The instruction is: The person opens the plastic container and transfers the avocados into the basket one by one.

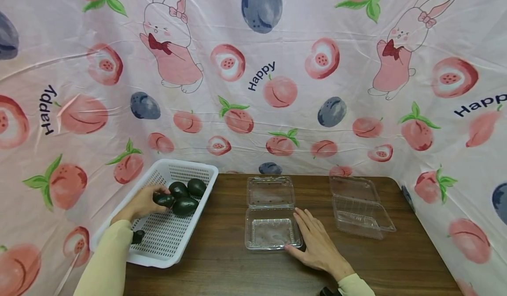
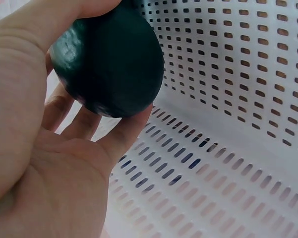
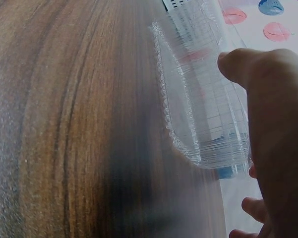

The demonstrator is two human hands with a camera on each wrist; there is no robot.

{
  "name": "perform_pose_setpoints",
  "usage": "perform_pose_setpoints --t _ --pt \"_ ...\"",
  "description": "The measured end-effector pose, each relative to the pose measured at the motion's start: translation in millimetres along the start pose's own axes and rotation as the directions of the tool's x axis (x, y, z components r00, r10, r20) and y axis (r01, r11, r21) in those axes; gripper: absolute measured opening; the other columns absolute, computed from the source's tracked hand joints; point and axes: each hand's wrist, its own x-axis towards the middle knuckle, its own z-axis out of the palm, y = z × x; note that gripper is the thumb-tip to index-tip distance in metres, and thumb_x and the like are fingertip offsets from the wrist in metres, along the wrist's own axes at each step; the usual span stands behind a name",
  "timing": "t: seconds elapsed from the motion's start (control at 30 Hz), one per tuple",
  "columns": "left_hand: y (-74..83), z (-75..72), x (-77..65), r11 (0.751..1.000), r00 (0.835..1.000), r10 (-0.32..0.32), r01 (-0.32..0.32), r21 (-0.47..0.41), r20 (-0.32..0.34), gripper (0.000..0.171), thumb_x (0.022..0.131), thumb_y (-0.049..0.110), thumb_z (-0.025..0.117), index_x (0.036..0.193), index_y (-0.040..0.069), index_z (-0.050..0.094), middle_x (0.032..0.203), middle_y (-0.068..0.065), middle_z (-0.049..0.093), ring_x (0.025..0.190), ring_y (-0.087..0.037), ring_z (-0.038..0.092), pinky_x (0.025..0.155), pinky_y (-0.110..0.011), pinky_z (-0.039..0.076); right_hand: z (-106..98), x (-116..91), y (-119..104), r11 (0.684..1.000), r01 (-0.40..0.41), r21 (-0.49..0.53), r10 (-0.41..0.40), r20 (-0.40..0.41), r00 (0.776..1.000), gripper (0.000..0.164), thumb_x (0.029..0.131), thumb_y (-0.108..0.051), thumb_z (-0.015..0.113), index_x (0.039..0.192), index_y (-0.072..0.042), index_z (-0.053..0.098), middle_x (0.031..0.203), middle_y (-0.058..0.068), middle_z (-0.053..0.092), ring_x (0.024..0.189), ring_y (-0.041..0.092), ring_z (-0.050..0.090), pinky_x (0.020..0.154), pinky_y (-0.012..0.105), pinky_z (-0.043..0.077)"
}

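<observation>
My left hand [image 1: 143, 202] grips a dark green avocado [image 1: 163, 199] inside the white perforated basket [image 1: 214, 177]. In the left wrist view, thumb and fingers curl around this smooth avocado [image 2: 114, 64]. Three more avocados [image 1: 185, 206] lie close together beside it, toward the basket's right side. Flat-fingered, my right hand [image 1: 317, 246] touches the right side of a clear plastic clamshell box [image 1: 273, 246], whose lid lies folded back. The thumb [image 3: 233, 64] reaches the box's near edge in the right wrist view. No avocado shows in that box.
A second clear clamshell box [image 1: 358, 232] stands with its lid back at the table's right. Brown wooden tabletop [image 1: 222, 252] lies between basket and first box. A fruit-and-rabbit printed curtain [image 1: 285, 124] hangs around the table's back and sides.
</observation>
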Motion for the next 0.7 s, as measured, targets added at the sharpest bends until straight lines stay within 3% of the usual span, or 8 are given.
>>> perform_pose_setpoints --t 0.17,0.33,0.5,0.7 --pt "-1.8 2.8 -0.7 1.000 1.000 0.012 -0.012 -0.002 0.005 0.048 0.075 0.007 0.100 0.115 0.005 0.074 0.117 -0.023 0.076 0.107 -0.035 0.070 0.093 -0.046 0.056 0.3 0.3 0.1 1.000 -0.001 0.005 0.001 0.007 1.000 0.103 0.099 -0.065 0.077 0.172 -0.001 0.043 0.183 0.015 0.040 0.169 0.047 0.038 0.129 0.074 0.041" --pt "-0.9 1.6 -1.9 1.000 1.000 -0.025 0.024 0.017 0.019 0.047 0.077 0.010 0.098 0.117 0.003 0.074 0.122 -0.026 0.075 0.110 -0.040 0.070 0.094 -0.046 0.055 -0.4 0.9 0.3 1.000 -0.011 0.006 0.011 0.022 1.000 0.103 0.099 -0.066 0.076 0.172 -0.001 0.042 0.184 0.015 0.039 0.170 0.046 0.037 0.130 0.073 0.040" --pt "-3.3 1.6 -2.3 0.999 0.999 -0.032 0.031 0.018 0.028 0.047 0.076 0.010 0.097 0.116 0.002 0.074 0.122 -0.027 0.075 0.106 -0.038 0.069 0.091 -0.040 0.054 -1.2 1.1 0.2 1.000 -0.013 0.006 0.013 0.024 1.000 0.103 0.099 -0.066 0.076 0.173 -0.002 0.042 0.184 0.015 0.039 0.170 0.046 0.037 0.130 0.073 0.040" --pt "-8.0 5.8 -2.3 0.999 0.998 -0.045 0.044 0.026 0.036 0.047 0.078 0.012 0.097 0.116 0.004 0.073 0.122 -0.024 0.075 0.109 -0.036 0.068 0.094 -0.046 0.054 -1.5 1.3 0.5 1.000 -0.010 0.014 0.009 0.016 1.000 0.104 0.099 -0.066 0.077 0.172 -0.002 0.043 0.183 0.015 0.040 0.170 0.046 0.038 0.129 0.074 0.041"
